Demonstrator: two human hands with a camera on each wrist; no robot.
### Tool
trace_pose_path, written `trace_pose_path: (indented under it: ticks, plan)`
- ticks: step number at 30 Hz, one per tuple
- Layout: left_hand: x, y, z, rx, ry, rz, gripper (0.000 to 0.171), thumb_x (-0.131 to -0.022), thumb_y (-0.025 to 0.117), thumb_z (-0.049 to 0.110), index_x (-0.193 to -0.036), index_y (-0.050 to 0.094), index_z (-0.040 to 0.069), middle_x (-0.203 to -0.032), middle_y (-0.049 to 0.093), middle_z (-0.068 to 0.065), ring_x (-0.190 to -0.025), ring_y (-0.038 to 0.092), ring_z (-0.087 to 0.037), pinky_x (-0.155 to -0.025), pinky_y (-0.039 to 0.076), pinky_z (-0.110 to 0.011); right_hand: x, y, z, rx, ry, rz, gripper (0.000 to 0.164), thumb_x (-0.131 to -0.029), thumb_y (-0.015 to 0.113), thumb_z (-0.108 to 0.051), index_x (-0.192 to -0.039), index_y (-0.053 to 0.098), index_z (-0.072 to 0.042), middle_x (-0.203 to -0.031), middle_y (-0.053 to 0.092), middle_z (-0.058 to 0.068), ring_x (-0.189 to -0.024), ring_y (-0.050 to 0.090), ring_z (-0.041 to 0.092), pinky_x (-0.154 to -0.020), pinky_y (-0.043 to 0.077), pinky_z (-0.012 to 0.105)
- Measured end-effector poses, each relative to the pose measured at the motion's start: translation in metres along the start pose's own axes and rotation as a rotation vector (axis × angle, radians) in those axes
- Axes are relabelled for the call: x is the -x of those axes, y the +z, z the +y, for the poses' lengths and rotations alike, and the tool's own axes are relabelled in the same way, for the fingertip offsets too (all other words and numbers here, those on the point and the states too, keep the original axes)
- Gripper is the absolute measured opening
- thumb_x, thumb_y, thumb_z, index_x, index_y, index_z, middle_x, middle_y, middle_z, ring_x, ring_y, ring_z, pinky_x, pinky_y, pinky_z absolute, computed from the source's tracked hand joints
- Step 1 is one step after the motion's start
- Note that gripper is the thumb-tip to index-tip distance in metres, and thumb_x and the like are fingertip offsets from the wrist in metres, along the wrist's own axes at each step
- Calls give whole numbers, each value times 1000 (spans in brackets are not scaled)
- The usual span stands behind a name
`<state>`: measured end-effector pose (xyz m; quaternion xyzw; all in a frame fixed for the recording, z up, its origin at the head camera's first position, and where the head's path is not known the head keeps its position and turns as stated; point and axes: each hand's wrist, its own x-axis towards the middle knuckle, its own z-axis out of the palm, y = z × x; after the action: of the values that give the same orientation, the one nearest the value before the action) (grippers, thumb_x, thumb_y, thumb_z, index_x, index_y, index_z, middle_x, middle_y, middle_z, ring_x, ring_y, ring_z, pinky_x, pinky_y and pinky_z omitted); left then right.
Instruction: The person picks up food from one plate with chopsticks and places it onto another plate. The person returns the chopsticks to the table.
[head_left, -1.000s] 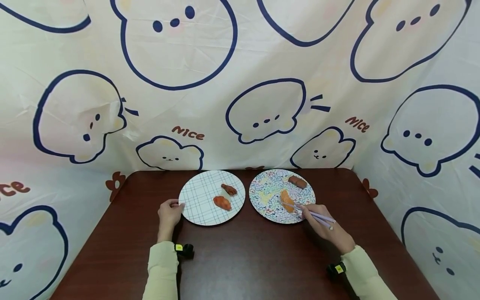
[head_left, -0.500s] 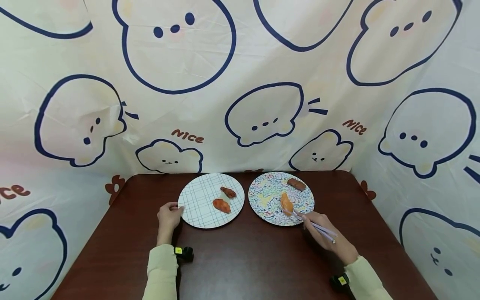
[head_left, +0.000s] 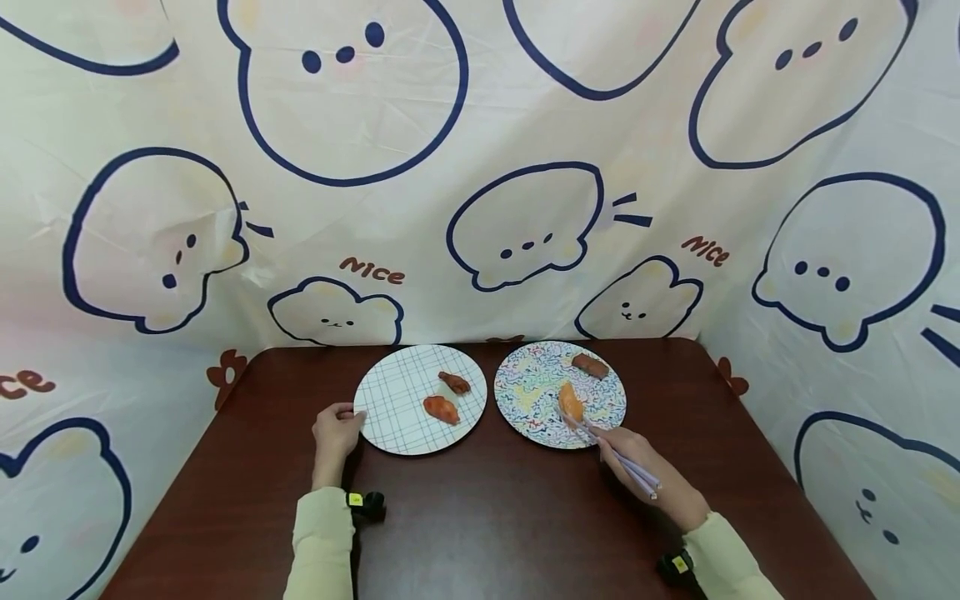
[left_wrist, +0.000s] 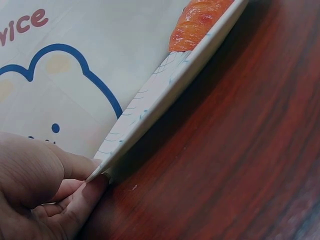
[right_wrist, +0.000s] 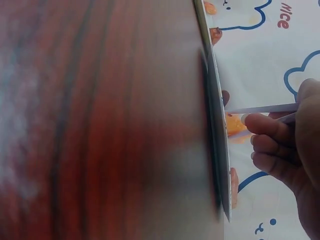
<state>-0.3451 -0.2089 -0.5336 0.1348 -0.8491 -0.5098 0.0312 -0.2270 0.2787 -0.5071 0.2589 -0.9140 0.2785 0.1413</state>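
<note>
My left hand (head_left: 337, 432) pinches the left rim of a white plate with a blue grid (head_left: 390, 400); the left wrist view shows the thumb on top and a finger underneath. A chicken drumstick (head_left: 454, 382) and a glazed reddish-orange wing-like piece (head_left: 441, 409) lie on this plate. My right hand (head_left: 645, 467) holds a pair of pale purple chopsticks (head_left: 634, 472) over the speckled multicolour plate (head_left: 525, 417). Their tips are at the near end of an orange food piece (head_left: 571, 401), which overlaps the plate in the head view. A brown oblong piece (head_left: 590, 366) lies farther back there.
Both plates stand side by side at the back of a dark brown wooden table (head_left: 465, 525), with a narrow gap between them. Behind and beside the table hangs a white cloth (head_left: 420, 217) with cartoon outlines. Each wrist carries a small black camera (head_left: 367, 506).
The chopsticks have swung to a steeper angle in the head view, their tips going from the orange piece's middle to its near end. My left hand keeps its hold on the rim.
</note>
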Motion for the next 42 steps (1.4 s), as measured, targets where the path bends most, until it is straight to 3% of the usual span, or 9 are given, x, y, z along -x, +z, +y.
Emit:
trace_pose_path:
  ticks: [5,12,18,25,32,37,42]
  plan:
    - [1,1,-1,3,-5,6,41,-100,61,19,-130,59,-8,-122,60,-28,-110,61,-41,-86,52,-51,-1,-2,-1,19,-15,12,20,-97,60,4,-114,70,1,-74,54,-8,-72,49,1,-65,46,19]
    - [0,1,1,6,2,15,40,-100,62,18,-130,60,-8,-120,61,-27,-109,61,-41,-84,53,-49,-3,-4,1,63,12,-16,25,-98,59,-1,-120,71,-1,-75,52,-14,-72,48,0,-64,47,19]
    - [2,1,0,6,-9,19,39,-99,63,18,-129,60,-8,-120,61,-27,-109,61,-40,-86,52,-50,-7,-5,2,68,56,-69,15,-100,58,-5,-102,73,-5,-75,57,-12,-73,49,2,-66,49,21]
    - [1,2,-1,1,-5,25,39,-99,63,18,-129,61,-8,-120,61,-27,-109,61,-40,-86,51,-50,-7,-3,5,87,34,-52,28,-100,58,-5,-125,70,1,-79,62,-7,-74,51,3,-67,51,22]
    - [3,0,1,-5,-3,9,40,-100,62,18,-130,59,-8,-121,60,-28,-109,60,-41,-86,51,-52,-8,-2,7,188,-36,-25,32,-99,59,-5,-129,68,3,-100,73,7,-82,58,8,-71,56,27]
    - [2,0,1,-7,1,9,40,-100,62,18,-130,59,-8,-121,60,-28,-109,60,-42,-86,51,-52,-12,-6,7,90,-35,-33,25,-98,60,-2,-120,72,2,-91,73,5,-76,55,5,-68,53,24]
    - [0,1,1,-6,4,27,39,-99,63,18,-129,61,-8,-119,61,-27,-108,61,-41,-85,52,-50,-17,-5,9,17,-24,-24,23,-98,61,-1,-116,74,2,-94,75,7,-80,60,7,-73,57,26]
